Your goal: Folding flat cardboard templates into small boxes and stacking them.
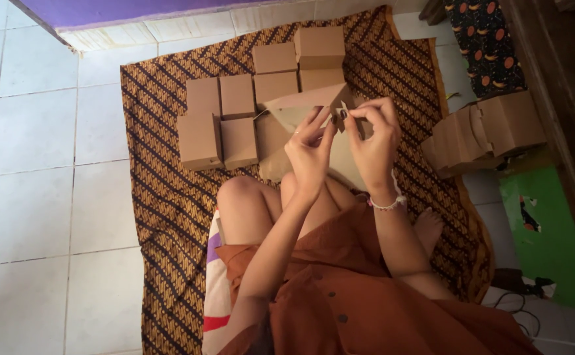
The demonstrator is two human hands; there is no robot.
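Observation:
I sit cross-legged on a brown patterned cloth [162, 197]. My left hand [310, 154] and my right hand [374, 139] are raised together over my knees, both pinching a flat brown cardboard piece [294, 108] at its small tabs near the top. The cardboard is partly folded and tilts away from me; its lower part is hidden behind my hands. A beaded bracelet circles my right wrist.
Several folded brown cardboard boxes [235, 121] stand in a cluster on the cloth ahead. A stack of flat cardboard blanks [481, 135] lies to the right. A green object [550, 243] and a dark patterned fabric [484, 39] sit at the right. White floor tiles [31, 197] lie to the left.

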